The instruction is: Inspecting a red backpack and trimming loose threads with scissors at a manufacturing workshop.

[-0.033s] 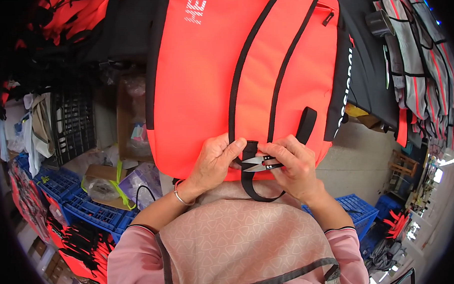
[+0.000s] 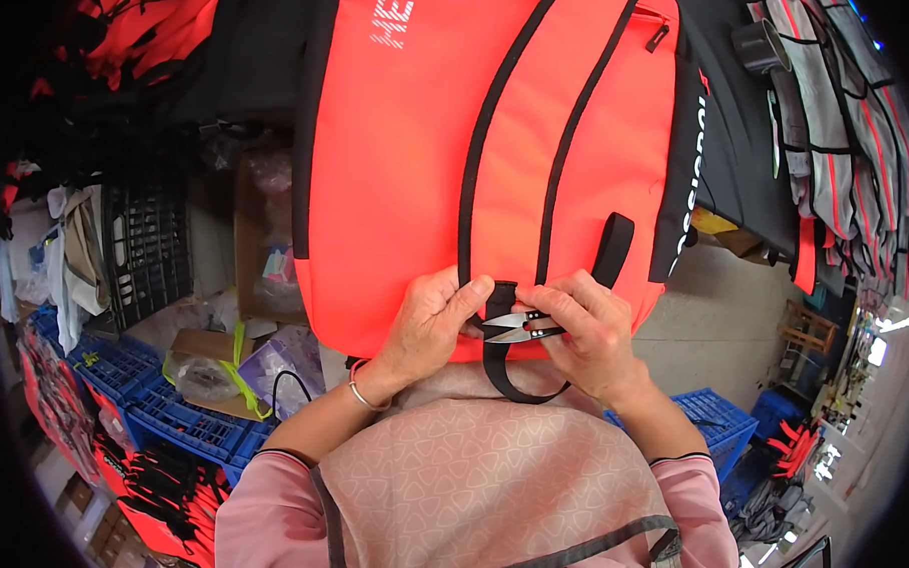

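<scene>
A coral-red backpack (image 2: 391, 186) with black edging lies in front of me, its padded shoulder strap (image 2: 521, 172) running down toward my body. My left hand (image 2: 426, 320) pinches the strap's lower end, where black webbing (image 2: 502, 299) comes out. In my right hand (image 2: 591, 334) are small thread snips (image 2: 511, 328), their blades apart and pointing left, just below that webbing. The right fingertips also touch the strap's lower right edge. A loose webbing loop (image 2: 505, 382) hangs below the snips. Another black loop (image 2: 615, 250) lies on the bag beside my right hand.
Blue plastic crates (image 2: 184, 419) stand at the lower left, with a cardboard box (image 2: 212, 363) on top. Another blue crate (image 2: 714, 415) is at my right. Grey straps with red stripes (image 2: 836, 161) hang at the far right, beside a dark table (image 2: 736, 164).
</scene>
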### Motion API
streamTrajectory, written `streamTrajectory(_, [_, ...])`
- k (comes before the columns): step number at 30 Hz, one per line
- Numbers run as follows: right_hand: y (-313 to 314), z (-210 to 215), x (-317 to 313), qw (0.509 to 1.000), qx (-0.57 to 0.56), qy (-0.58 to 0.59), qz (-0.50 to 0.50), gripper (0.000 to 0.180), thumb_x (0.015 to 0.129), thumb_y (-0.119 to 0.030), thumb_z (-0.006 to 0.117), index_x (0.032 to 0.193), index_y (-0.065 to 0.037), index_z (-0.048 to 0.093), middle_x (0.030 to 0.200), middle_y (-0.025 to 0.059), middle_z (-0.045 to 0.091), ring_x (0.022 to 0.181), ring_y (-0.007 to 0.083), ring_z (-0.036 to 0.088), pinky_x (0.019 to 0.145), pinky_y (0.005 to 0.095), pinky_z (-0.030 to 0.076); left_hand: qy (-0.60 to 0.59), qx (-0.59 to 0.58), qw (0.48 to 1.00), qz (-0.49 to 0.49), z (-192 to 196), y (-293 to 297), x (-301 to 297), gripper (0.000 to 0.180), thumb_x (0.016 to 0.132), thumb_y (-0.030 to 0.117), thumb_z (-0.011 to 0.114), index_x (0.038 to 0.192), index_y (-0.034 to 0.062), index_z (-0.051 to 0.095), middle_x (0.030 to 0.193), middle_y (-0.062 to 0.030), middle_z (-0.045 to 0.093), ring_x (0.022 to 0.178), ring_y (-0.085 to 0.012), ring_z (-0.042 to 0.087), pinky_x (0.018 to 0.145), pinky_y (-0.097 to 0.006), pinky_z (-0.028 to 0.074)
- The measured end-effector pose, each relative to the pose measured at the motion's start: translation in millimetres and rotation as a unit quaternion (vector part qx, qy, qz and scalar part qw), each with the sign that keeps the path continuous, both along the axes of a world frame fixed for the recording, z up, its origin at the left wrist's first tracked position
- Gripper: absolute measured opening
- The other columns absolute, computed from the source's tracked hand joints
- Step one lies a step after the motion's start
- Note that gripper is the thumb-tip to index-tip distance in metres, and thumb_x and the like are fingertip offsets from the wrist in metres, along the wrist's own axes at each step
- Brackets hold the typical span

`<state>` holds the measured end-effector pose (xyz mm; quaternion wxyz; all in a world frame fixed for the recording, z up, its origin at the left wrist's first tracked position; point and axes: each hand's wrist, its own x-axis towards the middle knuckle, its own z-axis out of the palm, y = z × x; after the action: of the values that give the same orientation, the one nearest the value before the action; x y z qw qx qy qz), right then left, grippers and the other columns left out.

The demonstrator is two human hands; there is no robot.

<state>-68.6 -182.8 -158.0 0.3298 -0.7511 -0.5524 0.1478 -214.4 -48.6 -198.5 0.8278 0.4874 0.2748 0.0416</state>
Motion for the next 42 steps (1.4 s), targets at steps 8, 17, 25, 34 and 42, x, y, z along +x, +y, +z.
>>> streamTrajectory(8, [6, -4, 0, 0.997, -0.021, 0.076, 0.001, 0.029, 0.064, 0.014, 0.059, 0.087, -0.003, 0.060, 0.078, 0.0079, 0.055, 0.061, 0.0221, 0.051, 0.052, 0.0342, 0.042, -0.012, 0.032, 0.999, 0.001, -3, -1, -1, 0.033, 0.103, 0.030, 0.049, 0.096, 0.0001, 0.061, 0.079, -0.0016, 0.062, 0.074, -0.0076, 0.061, 0.061, -0.024, 0.055])
streamTrajectory(17, [10, -3, -10, 0.999, 0.012, 0.031, 0.022, 0.034, 0.062, 0.011, 0.060, 0.093, -0.003, 0.058, 0.087, 0.0108, 0.058, 0.063, 0.0232, 0.057, 0.056, 0.0340, 0.046, -0.014, -0.057, 0.998, 0.022, -6, -1, 2, 0.033, 0.103, 0.032, 0.051, 0.098, 0.0017, 0.062, 0.084, 0.0007, 0.061, 0.074, -0.0059, 0.059, 0.063, -0.022, 0.052])
streamTrajectory(25, [14, 2, 1, 0.996, -0.032, 0.005, 0.088, 0.040, 0.058, 0.018, 0.051, 0.091, -0.002, 0.056, 0.080, 0.0098, 0.059, 0.067, 0.0232, 0.062, 0.058, 0.0304, 0.052, -0.009, 0.012, 1.000, -0.017, -13, 4, -2, 0.033, 0.102, 0.031, 0.051, 0.094, 0.0001, 0.061, 0.083, -0.0025, 0.064, 0.076, -0.0087, 0.064, 0.060, -0.025, 0.056])
streamTrajectory(34, [-21, 9, 12, 0.934, -0.041, 0.327, -0.135, 0.016, 0.085, 0.010, 0.063, 0.097, 0.001, 0.058, 0.084, 0.0044, 0.060, 0.077, 0.0098, 0.061, 0.065, 0.0242, 0.049, 0.008, 0.025, 1.000, -0.004, -12, 5, -2, 0.030, 0.102, 0.026, 0.052, 0.103, -0.0021, 0.062, 0.089, -0.0030, 0.065, 0.078, -0.0090, 0.064, 0.064, -0.025, 0.057])
streamTrajectory(42, [48, -9, 23, 0.981, 0.063, 0.087, -0.164, 0.040, 0.077, -0.008, 0.082, 0.106, 0.000, 0.056, 0.102, 0.0107, 0.061, 0.068, 0.0135, 0.058, 0.059, 0.0256, 0.048, -0.070, -0.068, 0.995, 0.028, 11, -4, -14, 0.043, 0.087, 0.008, 0.075, 0.123, -0.0033, 0.056, 0.109, -0.0026, 0.065, 0.100, -0.0113, 0.061, 0.091, -0.030, 0.051])
